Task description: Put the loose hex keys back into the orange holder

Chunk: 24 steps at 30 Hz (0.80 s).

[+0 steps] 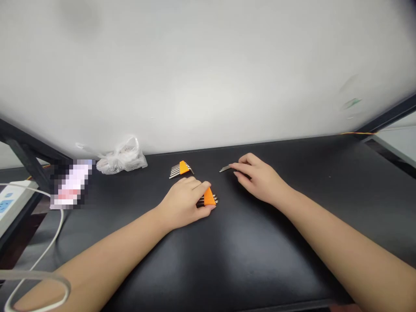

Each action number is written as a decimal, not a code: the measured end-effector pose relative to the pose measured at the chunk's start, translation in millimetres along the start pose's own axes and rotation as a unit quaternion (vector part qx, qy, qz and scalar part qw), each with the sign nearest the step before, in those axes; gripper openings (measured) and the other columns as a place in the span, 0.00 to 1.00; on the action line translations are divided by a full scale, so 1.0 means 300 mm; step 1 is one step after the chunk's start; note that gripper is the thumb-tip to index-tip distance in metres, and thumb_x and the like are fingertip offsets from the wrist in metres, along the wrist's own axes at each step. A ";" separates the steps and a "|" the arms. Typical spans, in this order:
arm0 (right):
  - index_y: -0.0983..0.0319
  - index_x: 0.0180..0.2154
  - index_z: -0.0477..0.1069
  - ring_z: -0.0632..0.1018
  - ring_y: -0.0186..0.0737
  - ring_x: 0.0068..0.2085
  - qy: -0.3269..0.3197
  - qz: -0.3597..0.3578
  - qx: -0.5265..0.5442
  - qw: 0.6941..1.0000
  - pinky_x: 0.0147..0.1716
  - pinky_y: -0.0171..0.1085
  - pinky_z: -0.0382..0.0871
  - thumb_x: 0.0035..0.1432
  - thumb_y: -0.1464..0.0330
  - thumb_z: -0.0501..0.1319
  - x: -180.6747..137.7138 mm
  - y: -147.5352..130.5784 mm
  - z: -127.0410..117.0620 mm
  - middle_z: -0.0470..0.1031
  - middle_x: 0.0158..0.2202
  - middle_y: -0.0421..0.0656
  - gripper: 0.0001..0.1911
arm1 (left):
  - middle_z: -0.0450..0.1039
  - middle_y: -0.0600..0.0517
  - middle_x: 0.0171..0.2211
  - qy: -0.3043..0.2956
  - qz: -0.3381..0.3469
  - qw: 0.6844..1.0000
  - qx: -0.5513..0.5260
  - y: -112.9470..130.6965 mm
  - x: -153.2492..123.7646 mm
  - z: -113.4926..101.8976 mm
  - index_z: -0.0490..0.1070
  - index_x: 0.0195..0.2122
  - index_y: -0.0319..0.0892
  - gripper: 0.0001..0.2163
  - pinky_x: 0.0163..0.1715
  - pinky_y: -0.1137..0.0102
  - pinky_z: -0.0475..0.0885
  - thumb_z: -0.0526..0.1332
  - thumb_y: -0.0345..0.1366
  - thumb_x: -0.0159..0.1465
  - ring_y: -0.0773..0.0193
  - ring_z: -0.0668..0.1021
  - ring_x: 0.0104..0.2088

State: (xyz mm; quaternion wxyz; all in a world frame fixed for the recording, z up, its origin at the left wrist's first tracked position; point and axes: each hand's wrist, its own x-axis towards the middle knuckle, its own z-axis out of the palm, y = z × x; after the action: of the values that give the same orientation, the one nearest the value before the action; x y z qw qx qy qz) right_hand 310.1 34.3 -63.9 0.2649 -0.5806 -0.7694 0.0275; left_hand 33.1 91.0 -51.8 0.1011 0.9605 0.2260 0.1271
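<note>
My left hand (185, 203) is closed around an orange hex key holder (209, 197), low over the black table. Short metal key ends stick out of the holder's right side, and part of it is hidden by my fingers. Just beyond this hand lies a second orange holder (184, 167) with several hex keys fanned out to the left. My right hand (260, 177) has its thumb and fingertips drawn together at the ends of a few loose hex keys (225, 168). How many keys lie there is hard to make out.
A clear plastic bag (123, 158) sits at the back left by the pale wall. Left of it is a pixelated object (71, 184). A white power strip (13, 201) and a white cable (60, 229) run along the left edge of the black table (234, 260).
</note>
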 end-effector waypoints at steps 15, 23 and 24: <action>0.60 0.32 0.68 0.71 0.34 0.28 -0.156 0.018 -0.032 0.987 0.28 0.35 0.63 0.58 0.74 0.60 -0.013 -0.063 -0.047 0.72 0.35 0.40 0.05 | 0.74 0.49 0.35 -0.009 -0.003 1.000 0.001 -0.003 0.002 0.001 0.68 0.53 0.41 0.19 0.40 0.63 0.69 0.63 0.47 0.67 0.57 0.74 0.38; 0.59 0.39 0.71 0.73 0.35 0.33 -0.146 -0.072 0.097 0.982 0.33 0.35 0.66 0.66 0.73 0.57 -0.021 -0.110 -0.010 0.73 0.36 0.42 0.05 | 0.74 0.49 0.36 -0.008 0.001 1.000 0.003 -0.003 0.003 0.003 0.68 0.54 0.41 0.20 0.39 0.62 0.68 0.64 0.47 0.66 0.57 0.74 0.37; 0.59 0.40 0.72 0.74 0.35 0.33 -0.144 -0.081 0.096 0.982 0.33 0.35 0.66 0.67 0.72 0.56 -0.022 -0.110 -0.008 0.73 0.37 0.42 0.06 | 0.74 0.49 0.36 -0.010 0.000 1.000 0.003 -0.002 0.004 0.003 0.68 0.54 0.41 0.20 0.38 0.62 0.68 0.64 0.47 0.66 0.57 0.74 0.37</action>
State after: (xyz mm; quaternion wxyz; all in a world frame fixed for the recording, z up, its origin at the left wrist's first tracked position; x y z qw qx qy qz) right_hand 283.2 16.9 -52.9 0.2071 -0.4782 -0.8377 0.1634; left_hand 34.1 91.9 -52.6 0.1005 0.9619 0.2256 0.1173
